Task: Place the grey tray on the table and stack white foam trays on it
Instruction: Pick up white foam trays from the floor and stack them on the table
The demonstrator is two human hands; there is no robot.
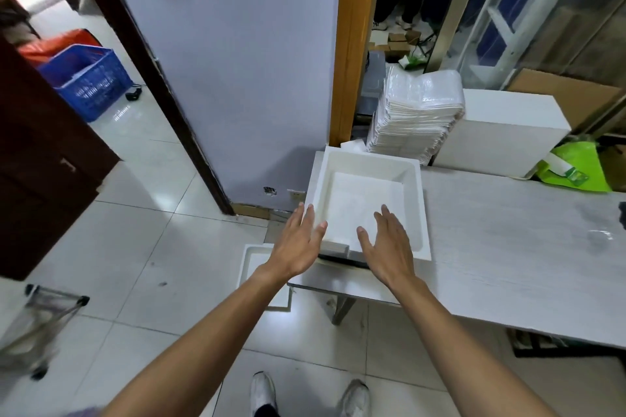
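White foam tray (367,179) at the near-left corner of the grey counter (508,247), its left edge overhanging. Left hand (298,244) beside the tray's left rim, right hand (389,247) over its near rim; each grip spread, holding nothing. Second foam tray (252,261) on the floor (152,247) below.

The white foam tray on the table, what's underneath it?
Under the white foam tray a thin dark edge peeks out at the table's end. What it belongs to is covered.

The left hand (298,240) hides part of the floor tray (252,261).
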